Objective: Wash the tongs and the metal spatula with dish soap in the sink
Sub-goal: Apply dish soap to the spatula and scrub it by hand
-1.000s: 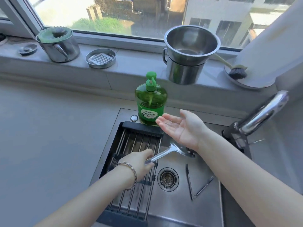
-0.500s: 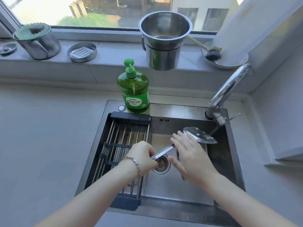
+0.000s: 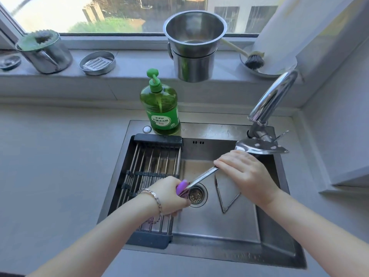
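The metal spatula (image 3: 261, 147) is held across the steel sink (image 3: 217, 232), its slotted blade up near the tap's base. My left hand (image 3: 169, 193) grips its purple handle end over the drain. My right hand (image 3: 242, 172) is wrapped around the upper shaft just below the blade. The metal tongs (image 3: 225, 198) lie spread in a V on the sink floor, partly hidden under my right hand. A green dish soap bottle (image 3: 160, 108) with a pump stands on the sink's back rim.
A black roll-up drying rack (image 3: 151, 166) covers the sink's left side. The chrome tap (image 3: 271, 98) arches over the right rear. On the windowsill stand stacked steel pots (image 3: 194, 47), a lidded steel pot (image 3: 45, 51), a small round dish (image 3: 97, 62) and a dish brush (image 3: 252, 60).
My right hand went from open, palm up near the soap bottle, to closed around the spatula's shaft, sliding toward the blade. The spatula rose and swung right, toward the tap.
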The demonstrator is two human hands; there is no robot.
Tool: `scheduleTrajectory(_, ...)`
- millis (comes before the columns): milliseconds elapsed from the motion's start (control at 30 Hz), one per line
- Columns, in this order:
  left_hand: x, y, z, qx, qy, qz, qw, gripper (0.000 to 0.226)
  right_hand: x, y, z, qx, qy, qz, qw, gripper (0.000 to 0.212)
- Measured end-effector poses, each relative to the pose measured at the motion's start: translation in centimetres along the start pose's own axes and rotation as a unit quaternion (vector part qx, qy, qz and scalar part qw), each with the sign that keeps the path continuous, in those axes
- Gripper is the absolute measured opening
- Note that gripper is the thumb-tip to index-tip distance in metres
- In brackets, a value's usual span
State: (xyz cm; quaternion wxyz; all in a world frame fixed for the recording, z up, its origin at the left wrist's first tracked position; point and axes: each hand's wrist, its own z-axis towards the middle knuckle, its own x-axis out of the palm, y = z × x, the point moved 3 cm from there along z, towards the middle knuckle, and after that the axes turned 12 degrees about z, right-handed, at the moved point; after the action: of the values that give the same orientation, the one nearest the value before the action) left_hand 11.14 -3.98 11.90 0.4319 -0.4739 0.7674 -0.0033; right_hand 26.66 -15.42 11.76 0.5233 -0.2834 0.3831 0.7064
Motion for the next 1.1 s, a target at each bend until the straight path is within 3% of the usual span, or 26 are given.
scheduleTrajectory(133,0.2,0.4,-0.1,-0.042,-0.072,0.061,0.995,0.031,1.5,1.0,-0.9,0.060,-0.015,-0.003,0.998,0.037)
scheduleTrajectory(233,1.0,-0.1,-0.2,-0.039,-0.111,0.074,0.990,0.036,3.9,5.1,-1.6,0.024,0.025,0.058,0.998,0.048)
scheduleTrajectory(300,1.2,-0.1,-0.4,-0.038,-0.133,0.083,0.987,0.037,3.7,5.2,-1.6,0.010,0.039,0.076,0.996,0.043)
scheduleTrajectory(433,0.9,0.3,-0.8,-0.041,-0.180,0.079,0.980,0.031,2.3,2.5,-1.6,0.128,0.006,0.035,0.991,0.046)
scheduleTrajectory(500,0.8,0.2,-0.8,-0.046,-0.191,0.103,0.975,0.037,2.7,3.8,-1.7,0.109,0.031,0.039,0.993,0.051)
scheduleTrajectory(567,1.1,0.0,-0.9,-0.044,-0.191,0.130,0.972,0.036,3.1,5.6,-2.3,0.038,0.081,0.097,0.991,0.050)
scheduleTrajectory(633,1.3,0.0,-1.2,-0.041,-0.201,0.147,0.968,0.029,2.0,5.2,-2.4,0.088,0.015,0.185,0.979,0.038)
scheduleTrajectory(700,1.5,0.1,-1.5,-0.040,-0.218,0.152,0.963,0.030,0.2,4.3,-2.5,0.273,-0.140,0.263,0.915,0.028)
scheduleTrajectory(733,1.6,0.1,-1.6,-0.041,-0.225,0.150,0.962,0.031,-0.3,4.1,-2.6,0.383,-0.209,0.298,0.849,0.026)
scheduleTrajectory(800,1.7,0.1,-1.6,-0.047,-0.231,0.143,0.961,0.031,0.1,4.0,-2.9,0.560,-0.277,0.388,0.678,0.023)
scheduleTrajectory(867,1.9,0.0,-1.5,-0.055,-0.226,0.139,0.963,0.031,1.4,4.1,-2.6,0.618,-0.276,0.498,0.543,0.019)
scheduleTrajectory(933,2.0,-0.2,-1.4,-0.055,-0.220,0.142,0.963,0.029,2.2,4.5,-1.4,0.612,-0.263,0.604,0.437,0.010)
scheduleTrajectory(1000,2.2,-0.4,-1.5,-0.048,-0.220,0.158,0.961,0.028,2.6,5.0,-0.5,0.619,-0.256,0.620,0.408,0.015)
scheduleTrajectory(1100,2.2,-0.7,-1.7,-0.044,-0.220,0.183,0.957,0.027,3.3,6.3,-0.2,0.633,-0.237,0.618,0.402,0.010)
